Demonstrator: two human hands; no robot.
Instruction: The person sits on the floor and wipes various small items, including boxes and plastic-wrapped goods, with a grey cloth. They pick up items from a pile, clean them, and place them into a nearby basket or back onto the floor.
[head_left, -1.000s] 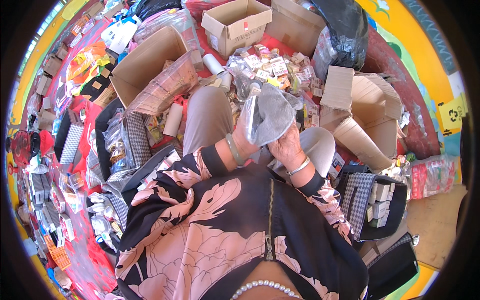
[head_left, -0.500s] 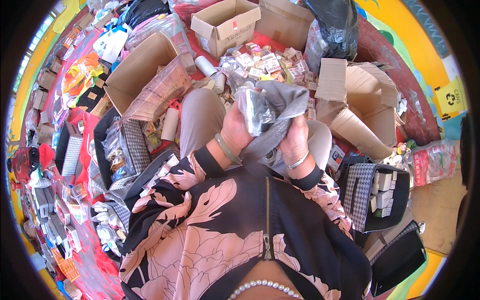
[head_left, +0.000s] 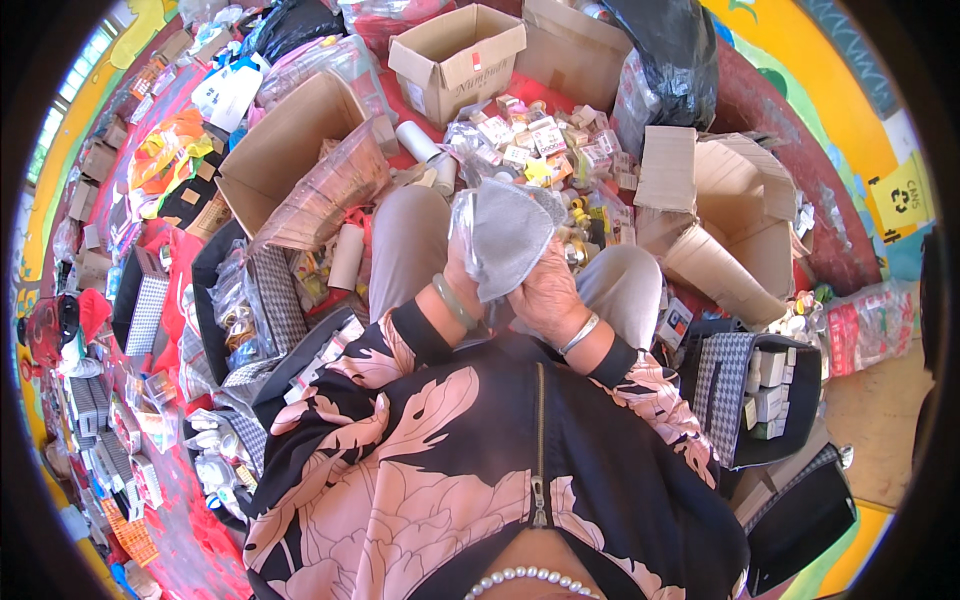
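Note:
A grey cloth (head_left: pixel 512 235) is held up before my knees, spread over the front of a clear plastic packet (head_left: pixel 464 215). My left hand (head_left: pixel 461 272) is closed at the packet's left side, its fingers mostly hidden behind packet and cloth. My right hand (head_left: pixel 550 295) grips the cloth's lower right edge, fingers bent and pressed together. What lies inside the packet cannot be made out now. Just beyond both hands is a pile of small boxes (head_left: pixel 545 140), with a yellow star-shaped piece (head_left: pixel 538 172) among them.
Open cardboard boxes stand around me: one upright (head_left: pixel 440 85) ahead, one tilted (head_left: pixel 285 135) at left, another (head_left: pixel 745 215) at right. A black plastic bag (head_left: pixel 668 75) is at the far right. Checked fabric bins flank me, the right one (head_left: pixel 715 390) holding small white boxes.
The grey cloth, bunched at the packet's right before, now covers most of it. My right hand has moved left, closer to my left hand.

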